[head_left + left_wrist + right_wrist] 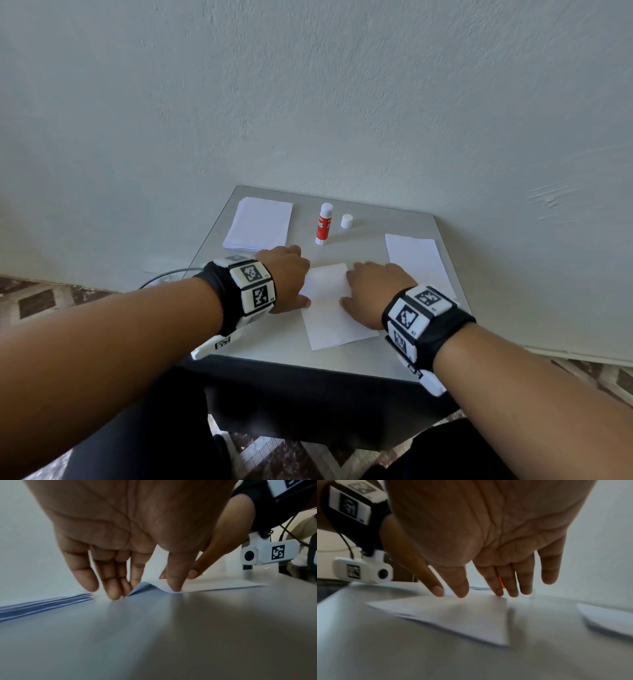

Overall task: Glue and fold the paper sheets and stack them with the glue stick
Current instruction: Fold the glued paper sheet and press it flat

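Now: left hand (287, 274) and right hand (376, 291), grips flat and holding nothing, press sheet (329, 308) mid-bench (376, 363) | uncapped glue stick (324, 224) upright beyond, cap (346, 221) beside | stack (260, 224) far left | paper (416, 260) right.

On the worktop (342, 363), pushed against a wall (308, 102): nearest the front edge, at centre, a folded sheet (329, 318). Resting on that sheet, left hand (286, 279) at its left edge, right hand (376, 291) on its right part, fingers (498, 586) reaching its far edge. Behind the left hand, at the far left corner, a paper stack (260, 224). To the right of that stack, a glue stick (323, 224) standing upright; just right of it, apart, its cap (346, 221). Right of the folded sheet and behind the right hand, another sheet (416, 260), lying flat.
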